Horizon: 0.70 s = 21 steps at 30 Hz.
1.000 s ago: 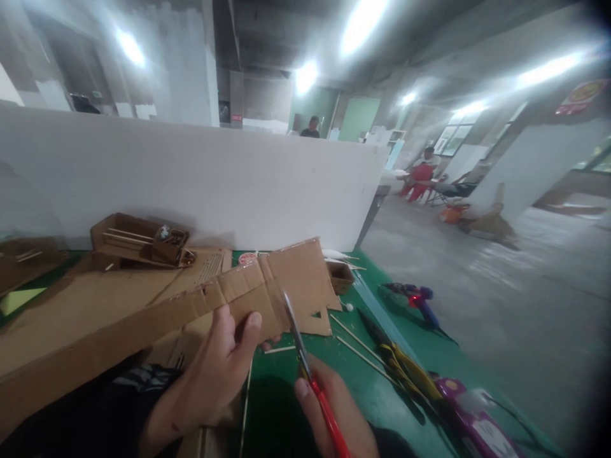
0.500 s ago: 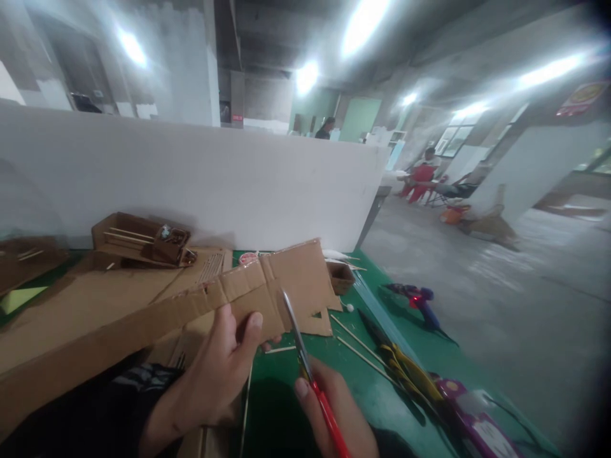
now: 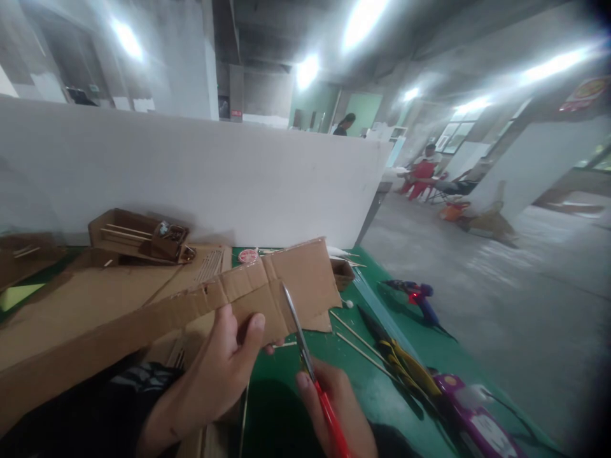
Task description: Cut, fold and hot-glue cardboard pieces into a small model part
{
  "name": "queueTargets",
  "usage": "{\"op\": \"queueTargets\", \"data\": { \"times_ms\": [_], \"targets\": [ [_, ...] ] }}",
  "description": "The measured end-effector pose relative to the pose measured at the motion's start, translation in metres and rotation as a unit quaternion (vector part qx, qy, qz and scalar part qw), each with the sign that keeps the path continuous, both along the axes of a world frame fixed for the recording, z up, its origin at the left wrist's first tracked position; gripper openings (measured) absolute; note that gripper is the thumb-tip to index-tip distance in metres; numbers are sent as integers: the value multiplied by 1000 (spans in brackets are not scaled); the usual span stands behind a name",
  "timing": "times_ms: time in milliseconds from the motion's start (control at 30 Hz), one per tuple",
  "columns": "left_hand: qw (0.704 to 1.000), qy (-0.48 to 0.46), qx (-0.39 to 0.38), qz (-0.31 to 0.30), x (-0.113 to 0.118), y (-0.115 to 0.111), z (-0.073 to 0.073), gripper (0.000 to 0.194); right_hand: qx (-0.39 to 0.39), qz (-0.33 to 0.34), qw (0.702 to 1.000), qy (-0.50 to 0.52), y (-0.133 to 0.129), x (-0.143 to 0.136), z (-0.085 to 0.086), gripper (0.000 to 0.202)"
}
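Observation:
A long brown cardboard piece [image 3: 305, 273] with a wider right end stretches from the lower left to the middle. My left hand [image 3: 224, 362] grips its lower edge, thumb on top and fingertips partly hidden beneath. My right hand [image 3: 337, 407] is closed around the red handles of the scissors [image 3: 329, 416]. The blades point up and lie close together against the cardboard's lower edge, near its wider end; whether they touch it I cannot tell.
On the green table [image 3: 382, 388] lie thin sticks, yellow-handled shears [image 3: 405, 369], a purple device [image 3: 477, 413] and a blue glue gun [image 3: 422, 302]. A cardboard box [image 3: 128, 235] stands at the back left before a white panel [image 3: 200, 172]. People are beyond.
The cardboard has shifted slightly to the right in my left hand's grip, covering more of the piece behind it. A distant person behind the panel has moved right.

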<state>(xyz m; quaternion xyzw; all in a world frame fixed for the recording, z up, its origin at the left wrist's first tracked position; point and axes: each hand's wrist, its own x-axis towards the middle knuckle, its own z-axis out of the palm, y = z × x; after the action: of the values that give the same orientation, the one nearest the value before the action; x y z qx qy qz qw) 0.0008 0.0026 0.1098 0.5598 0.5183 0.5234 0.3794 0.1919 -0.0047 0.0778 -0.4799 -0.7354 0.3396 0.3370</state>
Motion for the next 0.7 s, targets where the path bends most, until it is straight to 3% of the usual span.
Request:
{"op": "queueTargets", "data": {
  "times_ms": [233, 500, 700],
  "targets": [
    [998, 56, -11, 16, -1, 1, 0, 22, 10, 25, 1000, -2, 3, 3, -4, 44],
    [999, 43, -17, 0, -3, 1, -7, 25, 24, 32, 999, 0, 5, 5, -9, 41],
    [1000, 18, -19, -9, -1, -2, -4, 27, 6, 11, 1000, -12, 6, 5, -6, 50]
  ]
}}
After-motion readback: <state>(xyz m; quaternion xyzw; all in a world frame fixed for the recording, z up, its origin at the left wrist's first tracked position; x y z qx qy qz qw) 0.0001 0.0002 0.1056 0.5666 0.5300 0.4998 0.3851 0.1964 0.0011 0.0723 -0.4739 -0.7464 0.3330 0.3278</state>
